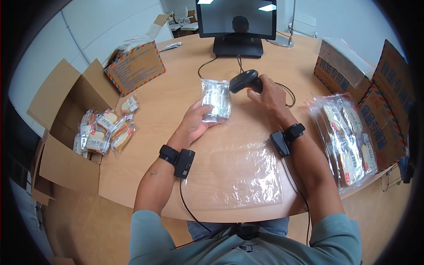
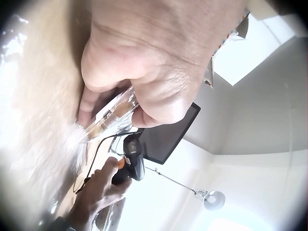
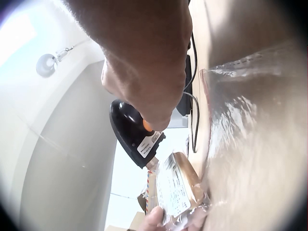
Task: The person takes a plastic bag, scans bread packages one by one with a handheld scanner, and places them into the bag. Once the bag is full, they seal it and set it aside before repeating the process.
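My left hand (image 1: pixel 196 121) grips the lower edge of a clear-wrapped bread pack (image 1: pixel 216 98), thumb on top. A white printed label (image 3: pixel 173 190) covers the side of the pack turned up. In my right hand (image 1: pixel 271 96) is a black handheld barcode scanner (image 1: pixel 245 81), its head close beside the pack's upper right corner. An orange trigger (image 3: pixel 147 125) shows beside the right hand's fingers in the right wrist view. The left wrist view shows the pack edge-on (image 2: pixel 113 115) between left thumb and fingers, with the scanner (image 2: pixel 132 159) beyond it.
A large clear plastic bag (image 1: pixel 238 176) lies flat in front of me. Wrapped breads (image 1: pixel 99 132) spill from an open carton (image 1: pixel 66 115) at left. Bagged breads (image 1: pixel 346 137) sit at right beside open boxes (image 1: pixel 380 119). Behind stand a monitor (image 1: pixel 238 20) and another box (image 1: pixel 137 66). The scanner's cable (image 1: pixel 291 95) curves rightward.
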Motion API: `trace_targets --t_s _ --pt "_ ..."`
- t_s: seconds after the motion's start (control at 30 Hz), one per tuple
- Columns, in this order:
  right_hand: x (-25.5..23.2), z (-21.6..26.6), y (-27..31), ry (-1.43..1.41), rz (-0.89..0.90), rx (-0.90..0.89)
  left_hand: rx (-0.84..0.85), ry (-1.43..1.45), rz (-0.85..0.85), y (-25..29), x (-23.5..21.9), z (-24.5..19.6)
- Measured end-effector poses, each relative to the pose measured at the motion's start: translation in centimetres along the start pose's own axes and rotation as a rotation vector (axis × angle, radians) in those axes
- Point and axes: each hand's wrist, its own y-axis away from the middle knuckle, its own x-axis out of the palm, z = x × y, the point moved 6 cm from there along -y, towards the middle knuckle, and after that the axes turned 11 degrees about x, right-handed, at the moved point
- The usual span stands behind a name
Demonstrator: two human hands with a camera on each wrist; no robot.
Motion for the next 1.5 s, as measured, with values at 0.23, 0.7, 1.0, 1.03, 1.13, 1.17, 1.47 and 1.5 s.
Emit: trace_targets --t_s 0.23,0.7,1.0,1.03,1.13,1.17,1.47,1.5 --pt "-0.4 -1.8 0.1 -0.065 -0.036 -0.034 0.099 0.077 -0.116 -0.3 -0.1 -1.9" --pt "-0.9 -3.2 0.0 0.016 -0.079 -0.012 0.293 0.073 0.031 0.9 2.7 -5.3" --pt "-2.6 2.3 -0.2 -0.729 0.474 0.136 0.721 -1.065 0.078 1.4 4.0 -4.6" --pt "-3.6 4.1 1.0 -0.732 0.478 0.142 0.87 -1.327 0.101 2.1 4.8 -4.7" --pt "-2.8 6.8 3.2 -1.004 0.793 0.181 0.899 -1.543 0.204 3.1 6.4 -4.3" --pt "-1.5 6.2 2.8 -1.005 0.802 0.182 0.895 -1.584 0.227 3.5 6.8 -4.2" --pt "-0.5 2.0 1.3 -1.063 0.647 0.299 0.469 -1.485 0.082 2.8 -4.0 -6.1" --pt "0.2 1.7 1.5 -1.088 0.672 0.35 0.472 -1.481 0.081 2.8 -4.3 -5.9"
